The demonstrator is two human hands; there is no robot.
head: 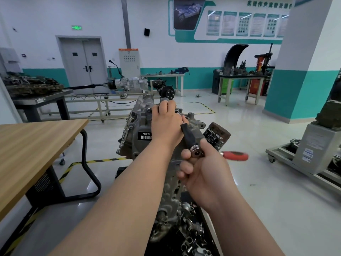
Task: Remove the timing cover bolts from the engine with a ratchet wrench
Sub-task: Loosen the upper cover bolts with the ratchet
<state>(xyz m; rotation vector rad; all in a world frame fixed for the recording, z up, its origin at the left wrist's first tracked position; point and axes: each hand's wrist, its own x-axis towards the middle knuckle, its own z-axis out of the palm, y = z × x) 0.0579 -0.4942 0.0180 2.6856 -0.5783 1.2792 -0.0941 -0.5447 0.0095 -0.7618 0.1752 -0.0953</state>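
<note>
My right fingers (185, 154) grip the ratchet (188, 134) handle, left fingers (163, 106) curl over its head on the engine (129, 130); a tilted socket could round the bolt.

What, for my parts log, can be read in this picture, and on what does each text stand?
"*CFB": black label on the engine, above a barcode.
Oil filter print: too blurred.
Green door sign, wall heading, posters: unreadable.
</note>
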